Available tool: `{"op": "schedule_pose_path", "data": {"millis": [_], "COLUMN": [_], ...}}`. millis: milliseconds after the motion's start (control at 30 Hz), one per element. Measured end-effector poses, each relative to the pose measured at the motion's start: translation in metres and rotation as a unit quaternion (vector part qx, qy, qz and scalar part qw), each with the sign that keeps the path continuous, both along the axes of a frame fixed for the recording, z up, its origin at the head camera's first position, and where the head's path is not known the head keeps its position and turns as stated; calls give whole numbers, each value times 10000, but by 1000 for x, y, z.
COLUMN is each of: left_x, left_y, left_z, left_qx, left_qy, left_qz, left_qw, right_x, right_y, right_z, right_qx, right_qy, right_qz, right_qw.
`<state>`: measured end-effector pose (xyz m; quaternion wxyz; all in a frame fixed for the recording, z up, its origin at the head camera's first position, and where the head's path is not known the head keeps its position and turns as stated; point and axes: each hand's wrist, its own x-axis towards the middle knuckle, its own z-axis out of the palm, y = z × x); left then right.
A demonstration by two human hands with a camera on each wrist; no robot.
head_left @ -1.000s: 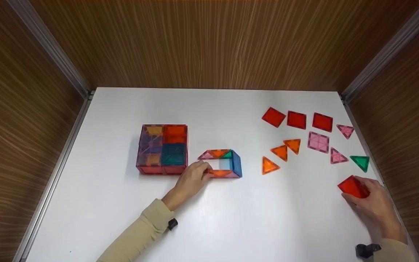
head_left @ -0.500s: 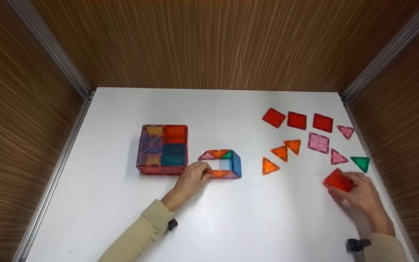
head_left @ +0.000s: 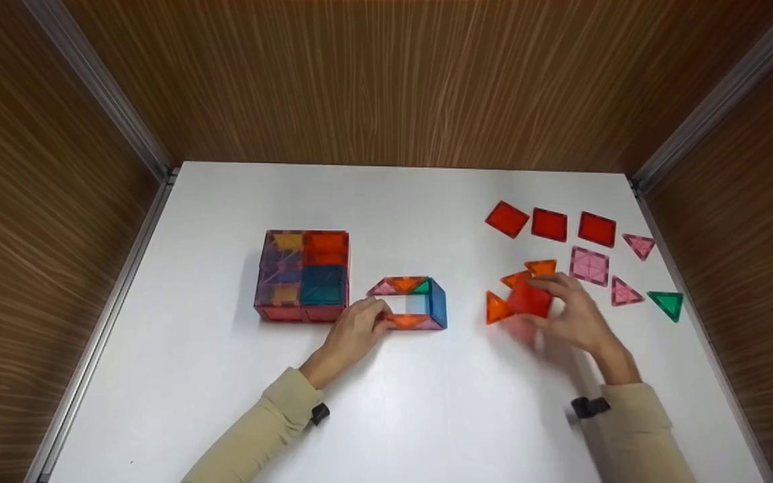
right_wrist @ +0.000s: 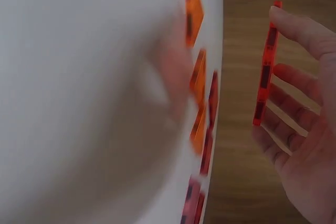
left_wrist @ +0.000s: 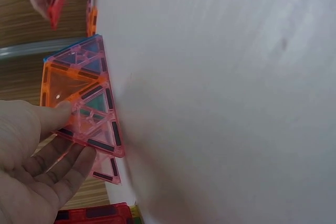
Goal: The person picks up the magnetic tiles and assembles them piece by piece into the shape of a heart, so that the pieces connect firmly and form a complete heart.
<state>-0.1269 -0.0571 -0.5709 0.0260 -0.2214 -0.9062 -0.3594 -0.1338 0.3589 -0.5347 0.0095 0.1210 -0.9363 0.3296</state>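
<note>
Tile [head_left: 533,298] of see-through red, square in outline, is pinched in the right hand [head_left: 578,315], with the thumb at one edge and the fingers spread toward the opposite one. It is raised above the white table [head_left: 427,416], and in the head view it overlaps the orange triangles [head_left: 496,308], of which there are three. The left hand [head_left: 356,329] grips the left end of a small open frame [head_left: 408,321], its thumb against the near wall; how far the fingers reach behind that wall is hard to make out. The frame stands on the table, its long sides pieced from triangles (orange and pink on the near one, green as well on the far one), with a blue end [head_left: 438,303] at the right. Just beside it, to the left, stands a low box [head_left: 323,285] of joined tiles, its top partly orange and partly teal. Beyond the orange triangles, three red squares [head_left: 549,225] lie flat in a row; near them are a pink square [head_left: 589,266], two pink triangles [head_left: 625,292] and a green triangle [head_left: 668,304] close to the table's right edge.
</note>
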Motion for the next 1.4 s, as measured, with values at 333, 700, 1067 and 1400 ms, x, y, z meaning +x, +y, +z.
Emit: {"op": "schedule_pose_path", "data": {"millis": [333, 700, 1067, 1400], "left_x": [1, 1, -1, 0], "left_y": [2, 0, 0, -1], "left_z": [-1, -2, -3, -4], "left_qx": [17, -34, -43, 10], "left_qy": [-65, 322, 500, 420], "left_qz": [-9, 2, -93, -36], "left_qw": [10000, 9995, 9987, 9991], "right_x": [-26, -46, -56, -52], "right_y": [-87, -155, -175, -158], "right_z": [4, 12, -1, -6], "right_qx": [-199, 452, 593, 447], "right_qy": [324, 596, 676, 2], "right_qz": [1070, 2141, 2514, 2118], "right_qw": [9935, 9739, 9637, 9763]}}
